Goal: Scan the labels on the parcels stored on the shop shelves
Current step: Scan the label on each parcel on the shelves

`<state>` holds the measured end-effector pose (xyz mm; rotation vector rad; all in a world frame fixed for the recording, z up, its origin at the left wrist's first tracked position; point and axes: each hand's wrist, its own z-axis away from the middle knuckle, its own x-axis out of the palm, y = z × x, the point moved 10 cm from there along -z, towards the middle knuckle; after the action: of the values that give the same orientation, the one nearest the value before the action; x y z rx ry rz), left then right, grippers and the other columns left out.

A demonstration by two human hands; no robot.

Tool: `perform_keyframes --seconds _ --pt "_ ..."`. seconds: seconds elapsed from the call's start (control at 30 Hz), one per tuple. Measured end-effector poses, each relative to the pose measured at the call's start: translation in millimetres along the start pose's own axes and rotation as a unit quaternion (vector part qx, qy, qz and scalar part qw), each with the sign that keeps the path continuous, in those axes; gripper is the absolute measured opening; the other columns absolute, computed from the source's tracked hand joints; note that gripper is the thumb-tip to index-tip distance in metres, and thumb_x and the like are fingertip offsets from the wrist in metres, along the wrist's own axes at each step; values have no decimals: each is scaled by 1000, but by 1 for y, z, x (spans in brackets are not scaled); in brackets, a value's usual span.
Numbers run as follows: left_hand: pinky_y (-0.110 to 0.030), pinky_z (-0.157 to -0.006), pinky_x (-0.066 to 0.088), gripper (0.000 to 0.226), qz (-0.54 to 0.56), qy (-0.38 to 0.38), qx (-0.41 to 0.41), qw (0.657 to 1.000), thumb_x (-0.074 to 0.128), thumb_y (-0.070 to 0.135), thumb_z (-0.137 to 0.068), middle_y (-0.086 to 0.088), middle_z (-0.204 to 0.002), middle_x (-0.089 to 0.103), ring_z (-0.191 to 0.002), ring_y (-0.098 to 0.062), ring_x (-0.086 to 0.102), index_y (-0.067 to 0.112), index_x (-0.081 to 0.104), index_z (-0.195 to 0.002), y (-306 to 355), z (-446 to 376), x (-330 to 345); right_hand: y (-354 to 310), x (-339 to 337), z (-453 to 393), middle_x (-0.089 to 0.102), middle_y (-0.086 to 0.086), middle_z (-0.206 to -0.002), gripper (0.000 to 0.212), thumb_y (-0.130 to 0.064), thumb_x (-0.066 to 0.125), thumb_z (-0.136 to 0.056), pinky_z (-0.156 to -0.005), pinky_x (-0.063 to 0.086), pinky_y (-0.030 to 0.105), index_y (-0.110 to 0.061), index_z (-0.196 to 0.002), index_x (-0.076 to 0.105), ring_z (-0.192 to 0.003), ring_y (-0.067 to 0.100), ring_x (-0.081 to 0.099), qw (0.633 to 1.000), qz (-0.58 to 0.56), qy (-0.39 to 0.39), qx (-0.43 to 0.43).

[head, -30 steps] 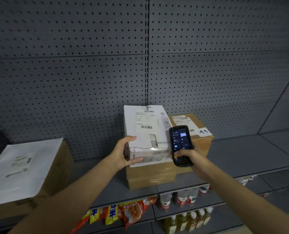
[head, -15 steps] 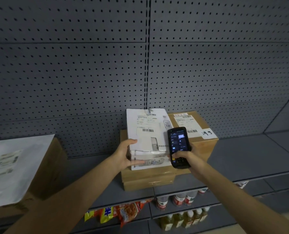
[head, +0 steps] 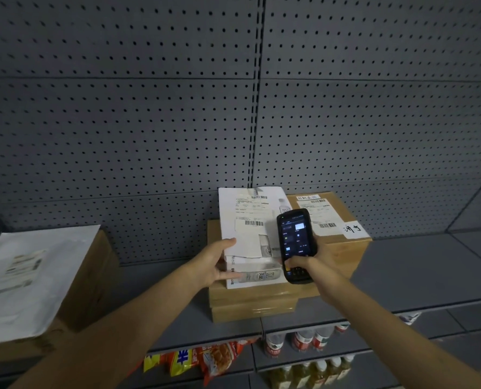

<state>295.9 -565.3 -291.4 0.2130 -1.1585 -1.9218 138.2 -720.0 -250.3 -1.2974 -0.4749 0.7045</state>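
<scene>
A white parcel (head: 247,220) with barcode labels lies on top of two stacked brown boxes (head: 250,301) on the grey shelf (head: 416,273). My left hand (head: 214,262) grips the white parcel's left edge, thumb on top and fingers along its front face. My right hand (head: 309,262) holds a black handheld scanner (head: 295,242) upright over the parcel's right side, its screen lit. Behind the scanner sits a brown box (head: 343,242) with a white label and a handwritten tag.
At the left stands a large brown box (head: 87,279) with a white mailer (head: 28,276) on top. Grey pegboard (head: 233,108) backs the shelf. Snack packets (head: 205,357) and bottles (head: 303,341) fill the shelves below.
The view has tilted so the parcels sit lower in the frame. The white parcel has settled flatter onto the stack, and the scanner stays beside it in my right hand.
</scene>
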Motion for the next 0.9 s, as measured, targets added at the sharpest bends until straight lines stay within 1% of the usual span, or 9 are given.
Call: perform_keyframes --seconds 0.1,0.2,0.37,0.43,0.5,0.6,0.73,0.83,0.9 --pt "-52 -83 55 31 -19 15 -3 1000 59 23 -94 -13 -118 55 -112 -35 55 10 55 -122 3 8 -10 -12 18 6 64 -1 -107 79 2 79 -59 -69 48 30 -21 -125 43 -94 17 61 999 -19 -18 -19" --pt "-46 -86 55 19 -41 50 8 998 60 19 -93 -16 -127 45 -120 -35 47 12 55 -110 8 19 -30 -23 41 12 64 2 -107 82 -5 79 -49 -71 49 30 -18 -123 45 -95 19 62 998 -27 -40 -36" --pt "-35 -77 55 25 -15 120 66 990 54 12 -97 -20 -121 57 -107 -28 55 2 55 -120 29 36 -86 -34 97 22 65 5 -111 83 -9 78 -47 -84 52 37 -16 -124 47 -101 23 63 994 -28 -89 -56" --pt "-36 -82 53 30 -21 146 88 985 52 11 -98 -17 -116 59 -106 -26 55 0 54 -126 39 45 -116 -38 127 26 66 4 -111 78 -4 80 -53 -82 52 35 -17 -123 47 -100 22 63 991 -30 -116 -63" --pt "-34 -80 54 31 -34 164 116 979 51 10 -98 -15 -113 60 -105 -25 56 -1 54 -128 49 57 -147 -40 160 28 68 8 -111 77 0 81 -55 -82 54 36 -14 -123 48 -101 25 65 988 -37 -139 -60" --pt "-29 -72 54 25 -52 202 153 966 50 5 -97 -12 -106 60 -98 -20 55 -1 57 -121 61 77 -198 -40 219 33 70 13 -112 93 -11 83 -39 -92 53 49 -15 -126 49 -103 32 68 982 -39 -178 -51" --pt "-32 -79 52 18 -57 256 185 947 50 4 -96 -14 -111 59 -103 -22 54 1 63 -110 74 101 -274 -32 298 38 72 17 -108 95 -12 82 -34 -94 52 53 -14 -124 51 -100 35 68 976 -48 -208 -27" --pt "-25 -72 52 21 -87 264 193 941 47 3 -97 -11 -109 61 -95 -19 56 10 66 -89 79 116 -332 -18 355 47 72 21 -103 85 -6 81 -42 -93 51 55 -11 -121 51 -98 39 69 972 -63 -228 12" --pt "-27 -76 51 22 -112 266 189 939 48 4 -96 -11 -111 61 -97 -19 56 12 67 -88 83 124 -370 -7 388 53 73 22 -101 72 -1 79 -52 -91 53 53 -10 -119 53 -97 39 69 970 -72 -230 40"
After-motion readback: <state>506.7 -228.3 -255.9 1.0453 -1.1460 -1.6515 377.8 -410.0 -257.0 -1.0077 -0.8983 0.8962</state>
